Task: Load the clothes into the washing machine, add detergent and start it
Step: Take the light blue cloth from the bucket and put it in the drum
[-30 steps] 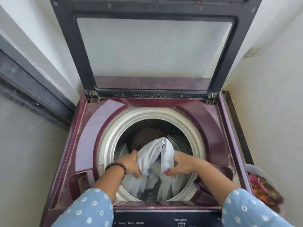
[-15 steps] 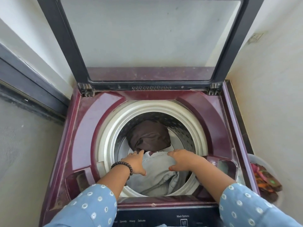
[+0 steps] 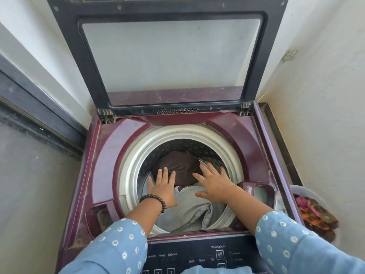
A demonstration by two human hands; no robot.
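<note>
A maroon top-load washing machine (image 3: 122, 147) stands before me with its glass lid (image 3: 169, 56) raised upright. Inside the drum (image 3: 209, 150) lie a dark brown garment (image 3: 179, 167) at the back and a pale grey-white garment (image 3: 195, 212) at the front. My left hand (image 3: 163, 189), with a bead bracelet on the wrist, hovers flat over the drum's left side with fingers spread. My right hand (image 3: 214, 183) is spread the same way over the middle-right, above both garments. Neither hand holds anything.
The control panel (image 3: 197, 256) with wash buttons runs along the machine's front edge. A clear tub with colourful clothes (image 3: 314, 212) sits on the floor at the right. Walls close in on both sides; a dark ledge (image 3: 29, 107) runs along the left.
Both hands pushed the pale garment down into the drum, let go of it, and have risen with fingers spread. The brown garment came into view behind it.
</note>
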